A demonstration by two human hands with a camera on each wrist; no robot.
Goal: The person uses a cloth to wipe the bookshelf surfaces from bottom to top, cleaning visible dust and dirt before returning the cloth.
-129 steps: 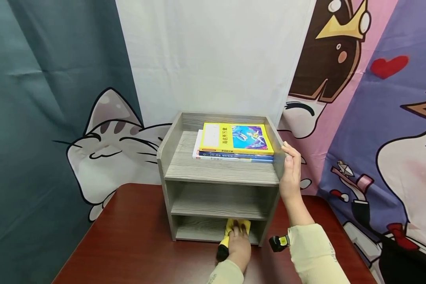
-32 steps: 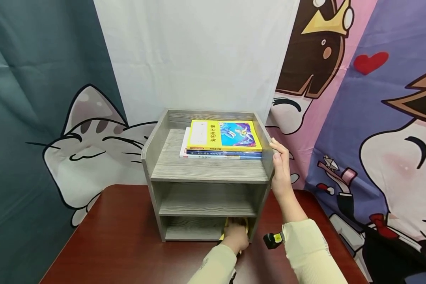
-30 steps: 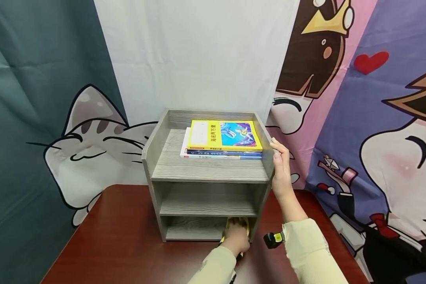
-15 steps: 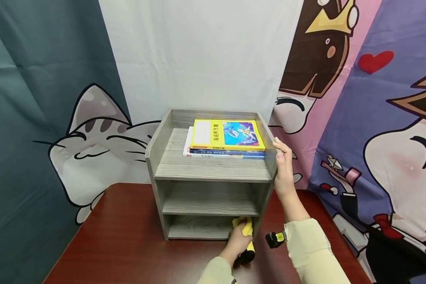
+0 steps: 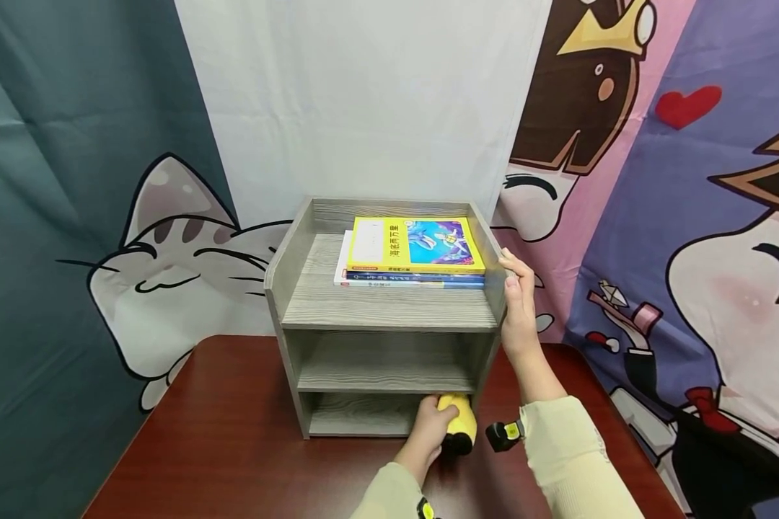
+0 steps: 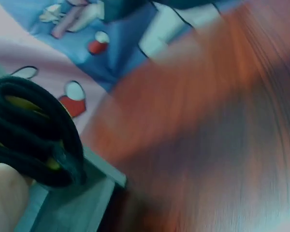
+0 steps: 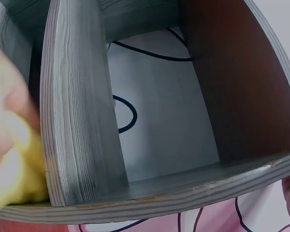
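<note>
A small grey wood-grain bookshelf [image 5: 389, 317] stands upright on a table. My left hand [image 5: 428, 425] grips a folded yellow-and-black cleaning cloth [image 5: 459, 422] at the right front of the lowest compartment, thumb across it. In the left wrist view the cloth [image 6: 36, 128] shows its dark side in thick folds, with yellow inside; only part of the hand [image 6: 7, 198] appears. In the right wrist view the yellow cloth [image 7: 26, 169] is blurred beside the bottom shelf board. My right hand [image 5: 521, 321] holds the upper right side panel [image 5: 495, 277] of the bookshelf, fingers at its sloped edge.
Several stacked books [image 5: 418, 249], a yellow one on top, lie on the top shelf. The reddish-brown table [image 5: 234, 432] extends around the bookshelf. Printed cloth backdrops [image 5: 376, 101] hang close behind and on both sides.
My left hand has drawn back slightly from inside the lowest compartment and turned, bringing the cloth to the right, near the side panel. My right hand keeps its place on the bookshelf.
</note>
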